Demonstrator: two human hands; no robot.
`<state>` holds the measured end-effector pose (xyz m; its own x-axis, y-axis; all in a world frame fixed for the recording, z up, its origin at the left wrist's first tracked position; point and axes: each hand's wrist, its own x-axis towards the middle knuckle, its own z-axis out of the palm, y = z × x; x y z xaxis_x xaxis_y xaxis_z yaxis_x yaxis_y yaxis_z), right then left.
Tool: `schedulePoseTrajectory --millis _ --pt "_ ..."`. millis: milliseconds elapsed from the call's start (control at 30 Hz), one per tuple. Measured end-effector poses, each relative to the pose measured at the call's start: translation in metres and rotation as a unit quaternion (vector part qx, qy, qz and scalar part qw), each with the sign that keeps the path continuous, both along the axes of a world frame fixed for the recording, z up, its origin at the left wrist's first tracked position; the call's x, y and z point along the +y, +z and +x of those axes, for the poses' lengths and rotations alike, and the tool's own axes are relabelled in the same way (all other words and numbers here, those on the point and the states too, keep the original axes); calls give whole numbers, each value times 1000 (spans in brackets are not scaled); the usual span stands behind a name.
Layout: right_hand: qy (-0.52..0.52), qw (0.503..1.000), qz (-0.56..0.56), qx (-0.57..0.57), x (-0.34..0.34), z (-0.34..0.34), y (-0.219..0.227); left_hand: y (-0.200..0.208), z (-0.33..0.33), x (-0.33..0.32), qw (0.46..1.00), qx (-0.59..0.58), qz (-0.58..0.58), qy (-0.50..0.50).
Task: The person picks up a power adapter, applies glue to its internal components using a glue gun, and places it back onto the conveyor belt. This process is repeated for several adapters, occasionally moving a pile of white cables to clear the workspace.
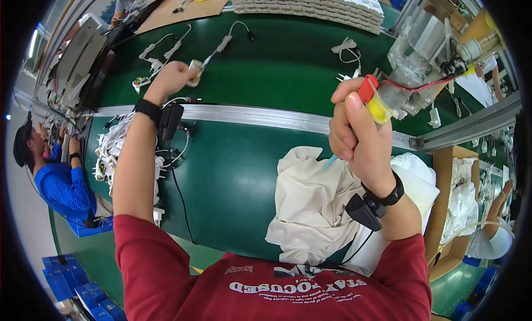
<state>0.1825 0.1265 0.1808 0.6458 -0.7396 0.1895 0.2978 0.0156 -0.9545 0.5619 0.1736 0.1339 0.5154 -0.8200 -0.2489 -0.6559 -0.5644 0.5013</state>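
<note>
My left hand (173,79) is closed in a pinch on a small white plug adapter (194,73) above the green bench. A white cable (221,45) lies by it, running away to a dark end. My right hand (357,124) is raised and closed, its thumb and forefinger around a small red block (368,89). That block is beside a yellow part and clear plastic fixture (415,60) with red and black wires. Below the fingers a slim light-blue tip (330,162) sticks out; whether it belongs to the red block is hidden.
More white corded adapters (347,47) lie on the far bench, with a heap of white cables (111,146) at left. Cream cloth (310,204) is bunched near my right arm. A cardboard box (438,210) and metal rail (266,115) border the space. Co-workers sit around.
</note>
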Motion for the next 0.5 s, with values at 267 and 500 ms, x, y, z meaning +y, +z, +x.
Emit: schedulePoseTrajectory --millis 267,500 --pt "-70 997 -4 24 -20 -9 9 -46 -232 13 687 688 -233 -20" --pt "-70 997 -2 8 -23 -4 2 -59 -282 36 684 709 -138 -103"
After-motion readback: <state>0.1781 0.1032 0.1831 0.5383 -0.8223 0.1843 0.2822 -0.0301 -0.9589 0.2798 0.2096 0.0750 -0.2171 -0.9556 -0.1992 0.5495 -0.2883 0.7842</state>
